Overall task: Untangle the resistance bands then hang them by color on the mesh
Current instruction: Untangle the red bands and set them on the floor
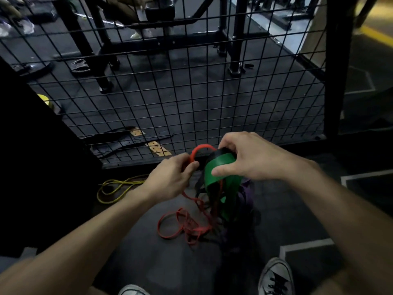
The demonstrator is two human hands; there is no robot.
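Note:
My left hand (170, 177) pinches a thin red band (201, 148) whose loop arches up between my hands. Its tail trails down to a red tangle (180, 226) on the floor. My right hand (248, 158) grips a wide green band (221, 167) together with a black band (217, 154), holding the bundle up. Dark purple bands (244, 196) hang tangled under the green one. A yellow band (119, 188) lies loose on the floor to the left. The black wire mesh (191, 92) stands right in front, with no band hanging on it.
Weightlifting belts (131, 139) lie behind the mesh at its foot. Gym machine frames (234, 39) stand further back. A thick black post (338, 64) borders the mesh on the right. My grey sneakers (276, 275) are at the bottom. A dark block fills the left side.

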